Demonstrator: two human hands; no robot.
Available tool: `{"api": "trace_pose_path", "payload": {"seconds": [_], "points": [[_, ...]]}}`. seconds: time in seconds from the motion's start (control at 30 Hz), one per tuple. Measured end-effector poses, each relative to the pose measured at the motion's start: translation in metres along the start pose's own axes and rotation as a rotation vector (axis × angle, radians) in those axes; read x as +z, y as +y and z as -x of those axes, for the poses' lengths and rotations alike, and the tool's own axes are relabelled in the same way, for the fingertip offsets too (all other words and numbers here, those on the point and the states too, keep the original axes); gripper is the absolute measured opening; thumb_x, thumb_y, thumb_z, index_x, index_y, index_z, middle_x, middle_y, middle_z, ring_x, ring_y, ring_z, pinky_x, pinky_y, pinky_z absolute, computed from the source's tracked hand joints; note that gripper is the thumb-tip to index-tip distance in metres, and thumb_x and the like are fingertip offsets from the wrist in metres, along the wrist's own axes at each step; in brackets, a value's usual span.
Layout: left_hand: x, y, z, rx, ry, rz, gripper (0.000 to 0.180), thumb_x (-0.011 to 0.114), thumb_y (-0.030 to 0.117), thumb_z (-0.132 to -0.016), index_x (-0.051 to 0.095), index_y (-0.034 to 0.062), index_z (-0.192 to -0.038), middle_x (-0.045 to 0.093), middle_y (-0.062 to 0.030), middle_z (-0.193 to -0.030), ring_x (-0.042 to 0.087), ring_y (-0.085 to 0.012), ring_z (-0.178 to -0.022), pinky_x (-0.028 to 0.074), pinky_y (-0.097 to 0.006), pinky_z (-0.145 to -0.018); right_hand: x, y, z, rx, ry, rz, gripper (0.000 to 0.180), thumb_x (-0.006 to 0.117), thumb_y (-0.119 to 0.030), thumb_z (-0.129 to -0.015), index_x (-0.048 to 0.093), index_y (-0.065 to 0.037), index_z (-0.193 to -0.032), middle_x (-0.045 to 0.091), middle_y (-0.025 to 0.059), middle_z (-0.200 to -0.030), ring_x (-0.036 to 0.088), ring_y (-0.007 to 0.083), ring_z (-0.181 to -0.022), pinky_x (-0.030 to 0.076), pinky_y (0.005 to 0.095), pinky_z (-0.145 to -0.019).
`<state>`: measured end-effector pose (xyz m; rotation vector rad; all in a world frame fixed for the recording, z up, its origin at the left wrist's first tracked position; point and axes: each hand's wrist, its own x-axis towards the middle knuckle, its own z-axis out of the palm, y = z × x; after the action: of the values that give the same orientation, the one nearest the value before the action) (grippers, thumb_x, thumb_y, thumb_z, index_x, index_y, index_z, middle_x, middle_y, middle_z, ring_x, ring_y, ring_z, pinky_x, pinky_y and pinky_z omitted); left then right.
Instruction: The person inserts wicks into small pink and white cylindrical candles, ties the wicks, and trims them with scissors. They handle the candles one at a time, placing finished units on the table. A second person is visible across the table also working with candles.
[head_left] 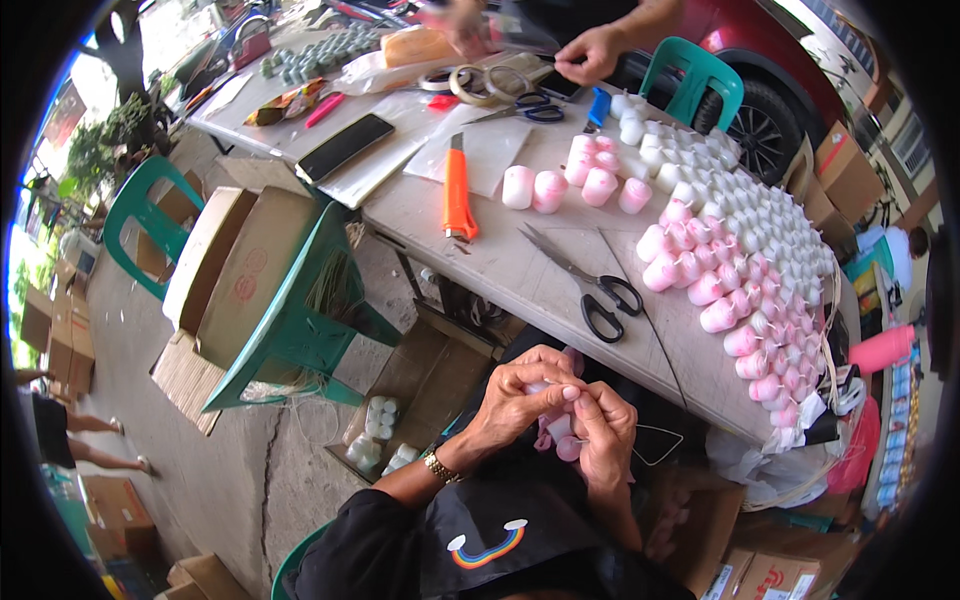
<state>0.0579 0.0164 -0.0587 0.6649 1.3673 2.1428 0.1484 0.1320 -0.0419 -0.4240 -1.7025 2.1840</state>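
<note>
My left hand, with a gold watch on its wrist, and my right hand meet above my lap, fingertips pinched together. Between and below them show small pink candle-like pieces, partly covered by my fingers; exactly what the fingertips grip is hidden. On the table in front, black-handled scissors lie with blades slightly apart, beside a long thin rod. Many pink candle-like cylinders with thin strands on top stand at the right, white ones behind them. A smaller pink group stands apart.
An orange cutter, black phone, tape rolls and second scissors lie on the table. Another person's hand works across it. Boxes rest on a green chair at left; a carton sits below.
</note>
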Motion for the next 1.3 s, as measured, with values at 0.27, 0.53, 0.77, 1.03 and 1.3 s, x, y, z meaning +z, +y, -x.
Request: {"api": "trace_pose_path", "payload": {"seconds": [0.27,0.53,0.77,1.03,1.3], "points": [[-0.011,0.003,0.007,0.077,0.058,-0.114,0.011,0.076,0.014,-0.081,0.074,0.0041,-0.085,0.061,-0.0052,-0.093,0.056,-0.0156,-0.095,0.044,-0.03,-0.085,-0.003,-0.006,0.007,-0.069,-0.039,0.112,0.022,0.057,-0.011,-0.095,0.061,0.001,-0.078,0.046,-0.0051,-0.06,0.031,0.0002,-0.053,0.022,0.0204,-0.048],[-0.015,0.011,0.015,0.214,0.079,-0.291,0.017,0.077,0.018,-0.081,0.071,0.0031,-0.085,0.061,-0.0059,-0.09,0.059,-0.016,-0.087,0.047,-0.03,-0.076,0.004,-0.019,0.018,-0.137,-0.012,0.347,0.025,0.056,-0.018,-0.096,0.059,-0.002,-0.078,0.046,-0.0043,-0.061,0.033,0.002,-0.054,0.025,0.0211,-0.049],[-0.009,0.017,0.024,0.252,0.098,-0.271,0.02,0.075,0.019,-0.083,0.068,0.001,-0.084,0.061,-0.0068,-0.09,0.058,-0.0157,-0.087,0.046,-0.03,-0.076,0.012,-0.024,0.025,-0.289,0.003,0.51,0.015,0.056,-0.013,-0.096,0.062,0.001,-0.094,0.055,-0.0014,-0.072,0.044,0.0038,-0.061,0.037,0.0199,-0.055],[-0.002,0.021,0.025,0.24,0.065,-0.292,0.016,0.074,0.016,-0.085,0.068,0.0014,-0.083,0.06,-0.006,-0.089,0.057,-0.0146,-0.085,0.045,-0.028,-0.074,0.013,-0.024,0.025,-0.292,-0.011,0.468,0.005,0.062,-0.002,-0.09,0.059,0.002,-0.094,0.06,0.001,-0.085,0.051,0.0029,-0.072,0.042,0.0176,-0.064],[-0.009,0.012,0.02,0.228,0.06,-0.317,0.016,0.073,0.016,-0.086,0.068,0.0014,-0.083,0.06,-0.0064,-0.089,0.058,-0.015,-0.086,0.046,-0.029,-0.075,0.011,-0.015,0.019,-0.349,0.014,0.567,0.006,0.065,0.0,-0.087,0.06,0.002,-0.088,0.059,0.0015,-0.078,0.053,0.0048,-0.067,0.044,0.0199,-0.058]]}}
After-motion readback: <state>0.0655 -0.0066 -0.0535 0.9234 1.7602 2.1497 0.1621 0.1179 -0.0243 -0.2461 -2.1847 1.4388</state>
